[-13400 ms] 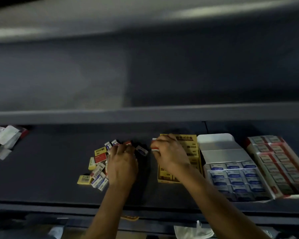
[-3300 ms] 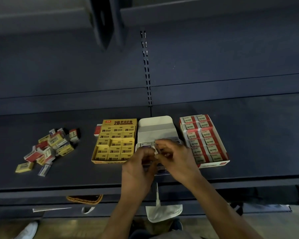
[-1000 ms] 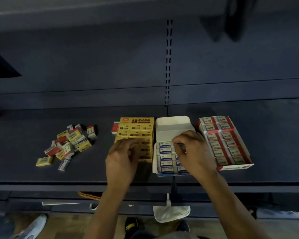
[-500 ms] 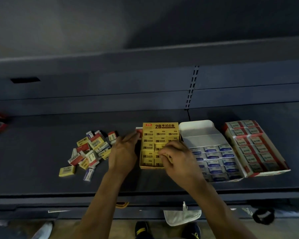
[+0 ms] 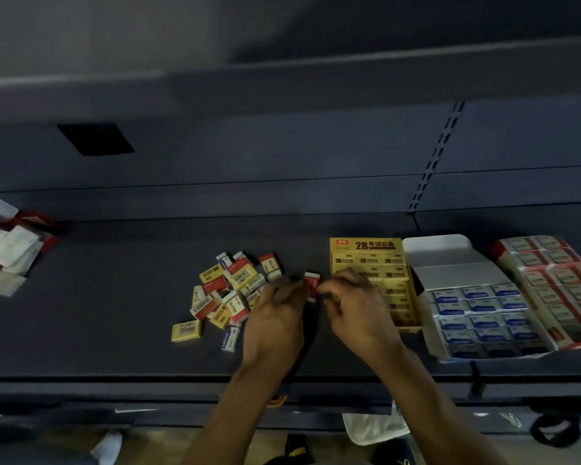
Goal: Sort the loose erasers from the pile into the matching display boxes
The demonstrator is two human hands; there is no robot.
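A pile of loose erasers (image 5: 228, 293) in yellow, red and blue sleeves lies on the dark shelf left of my hands. To the right stand three display boxes: a yellow one (image 5: 366, 246), a white one with blue erasers (image 5: 440, 251), and a red one (image 5: 498, 251). Between my hands, a red-and-white eraser (image 5: 312, 282) is held just above the shelf, left of the yellow box. My left hand (image 5: 275, 323) pinches its left side, and the fingertips of my right hand (image 5: 356, 313) pinch its right side. My right hand covers part of the yellow box.
Crumpled white and red packets (image 5: 10, 243) lie at the far left of the shelf. The shelf's front lip (image 5: 148, 380) runs below my wrists, with an upper shelf overhead. A slotted upright (image 5: 433, 162) stands behind the boxes. A white cloth (image 5: 376, 427) hangs below.
My left hand has lifted the red eraser that lay beside the yellow box. My right hand has come left off the yellow box to meet it. The view has shifted left.
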